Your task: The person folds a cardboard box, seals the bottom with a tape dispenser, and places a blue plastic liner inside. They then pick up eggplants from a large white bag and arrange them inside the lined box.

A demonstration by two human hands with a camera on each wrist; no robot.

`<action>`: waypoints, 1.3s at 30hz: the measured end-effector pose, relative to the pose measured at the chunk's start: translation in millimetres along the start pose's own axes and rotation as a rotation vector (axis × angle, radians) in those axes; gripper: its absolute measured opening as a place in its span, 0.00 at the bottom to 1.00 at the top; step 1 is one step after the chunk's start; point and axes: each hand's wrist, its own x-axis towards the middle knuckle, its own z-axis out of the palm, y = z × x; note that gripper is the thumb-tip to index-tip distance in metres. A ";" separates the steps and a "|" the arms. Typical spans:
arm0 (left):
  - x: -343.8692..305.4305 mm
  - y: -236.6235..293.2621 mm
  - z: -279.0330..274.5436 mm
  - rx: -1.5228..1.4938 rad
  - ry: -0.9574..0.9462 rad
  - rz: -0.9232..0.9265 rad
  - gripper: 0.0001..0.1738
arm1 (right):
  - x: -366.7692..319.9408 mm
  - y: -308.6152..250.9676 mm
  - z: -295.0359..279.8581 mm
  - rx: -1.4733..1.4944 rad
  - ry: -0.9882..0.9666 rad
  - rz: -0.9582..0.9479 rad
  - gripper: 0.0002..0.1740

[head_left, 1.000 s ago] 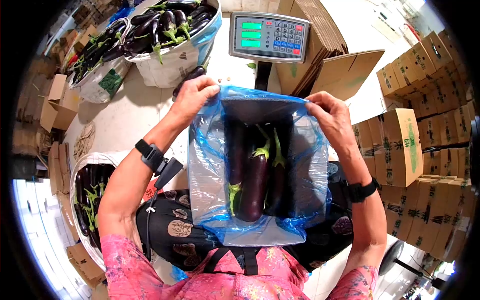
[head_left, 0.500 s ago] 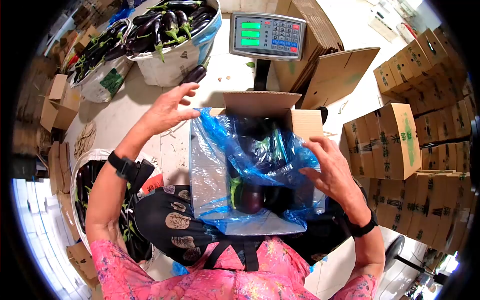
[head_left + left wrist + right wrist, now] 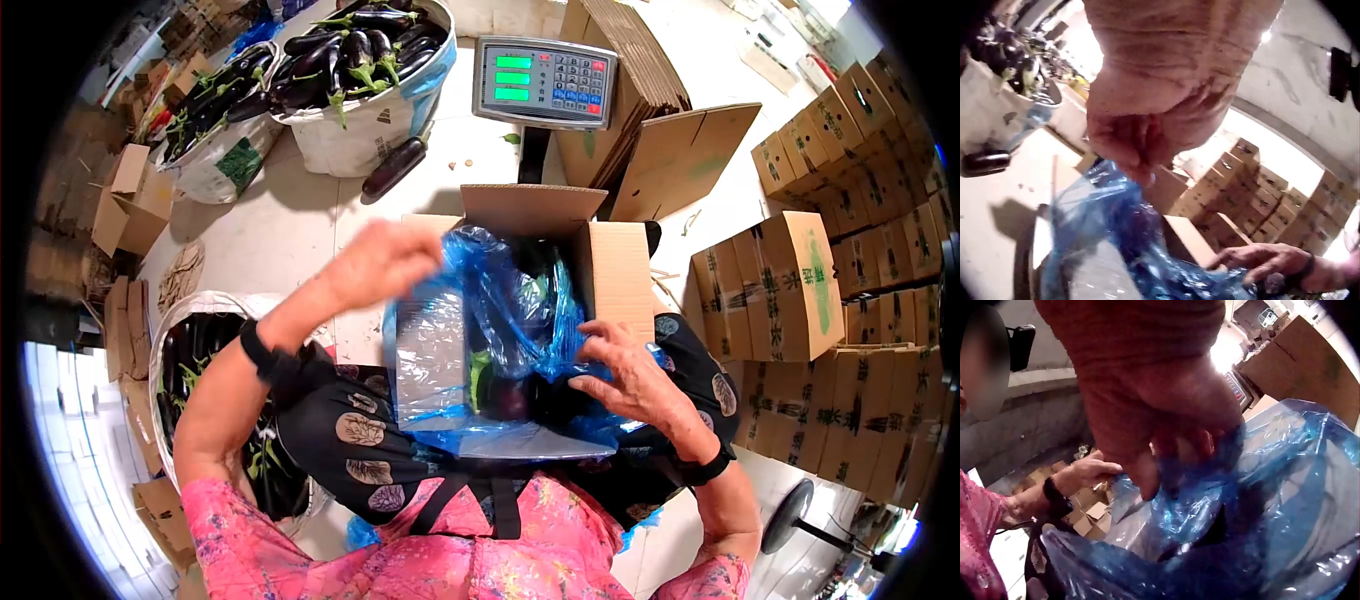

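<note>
A cardboard box [image 3: 618, 270] sits before the person, lined with a blue plastic bag [image 3: 495, 300]. Inside lie dark eggplants [image 3: 503, 397], partly covered by the bag's film. My left hand [image 3: 375, 265], blurred in the head view, pinches the bag's edge at the box's far left corner; in the left wrist view the film hangs from its fingertips. Over the right side of the box, my right hand [image 3: 635, 375] has its fingers curled into bunched film [image 3: 1188, 512], thumb apart from the forefinger.
Sacks of eggplants [image 3: 350, 125] stand at the far left, another sack [image 3: 165, 400] beside the left knee. One loose eggplant [image 3: 396, 168] lies on the floor. Beyond the box is a scale display [image 3: 545, 82]. Flattened cartons [image 3: 690, 150] lean behind it; stacked cartons [image 3: 770, 285] line the right.
Both hands lowered the far edge of the bag over the eggplants. The left hand then moved in and took the film at the far left; the right came inward and bunched film.
</note>
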 end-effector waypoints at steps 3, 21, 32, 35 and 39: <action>-28.5 69.9 28.1 -0.191 -0.474 0.234 0.07 | -11.4 7.3 -2.5 -0.162 0.021 0.124 0.26; -87.0 80.9 71.7 -0.202 -0.434 -0.469 0.15 | -52.7 -26.0 -36.9 1.009 -0.169 0.462 0.21; -136.3 46.2 113.3 -0.012 -0.484 -0.668 0.21 | -80.1 -33.0 -16.6 0.518 -0.277 0.483 0.16; -124.9 53.2 99.8 -0.443 -0.506 -0.716 0.18 | -71.9 -40.1 -34.4 0.783 -0.184 0.535 0.10; -86.9 79.2 58.2 -0.776 -0.308 -0.555 0.12 | -42.5 -47.1 -52.5 1.044 -0.024 0.559 0.11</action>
